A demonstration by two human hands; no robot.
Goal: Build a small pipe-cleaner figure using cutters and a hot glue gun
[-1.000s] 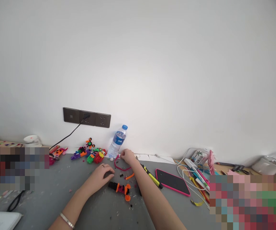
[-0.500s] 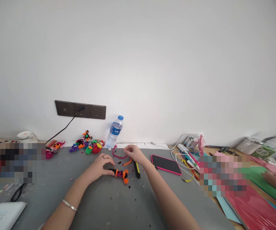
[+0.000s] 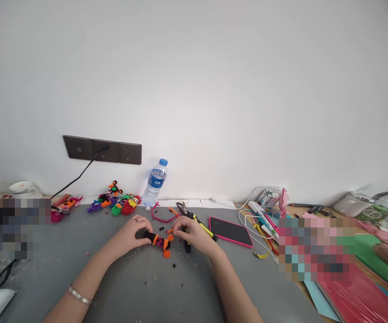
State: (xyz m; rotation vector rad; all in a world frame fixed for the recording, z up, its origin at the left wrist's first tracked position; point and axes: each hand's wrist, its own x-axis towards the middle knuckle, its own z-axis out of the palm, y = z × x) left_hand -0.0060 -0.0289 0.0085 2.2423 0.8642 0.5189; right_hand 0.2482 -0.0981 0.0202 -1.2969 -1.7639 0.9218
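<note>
- Fuzzy black-and-orange figure [image 3: 160,242] lies on the grey tabletop [image 3: 129,287], between the two hands; its long axis runs from just past 9 o'clock to nearly 4.
- Its black end points toward 9–10 o'clock, the end with orange discs [image 3: 167,254] toward 3–4.
- Left hand [image 3: 130,232]: thumb and fingers grasp the black end.
- Right hand [image 3: 194,234]: fingers curled, just beside the discs at about 2 o'clock; whether they pinch the short orange piece [image 3: 170,231] there, I cannot tell.
- From the figure: pink strip [image 3: 163,221] and bottle [image 3: 156,178] at 12; pliers [image 3: 204,228], partly behind the right hand, at 2; phone [image 3: 230,232] near 3.
</note>
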